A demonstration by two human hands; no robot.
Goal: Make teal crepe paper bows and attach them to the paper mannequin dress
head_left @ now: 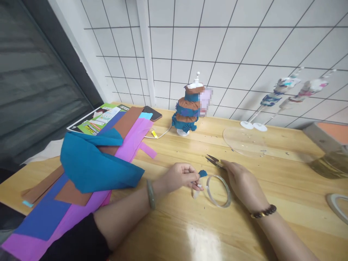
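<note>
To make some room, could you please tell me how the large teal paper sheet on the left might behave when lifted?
The large teal paper sheet would probably sag, since it folds softly over itself. Its thin edges suggest it is light for its size. It may drag the flat brown paper strip it overlaps.

No word or number can be read here with certainty. The green-and-black printed cover (111, 106) carries large green lettering (91, 129), and its white label (108, 115) has smaller print, but both are too blurred; on the yellow tag (154, 134) of the white cable (164, 133), nothing can be made out
</note>
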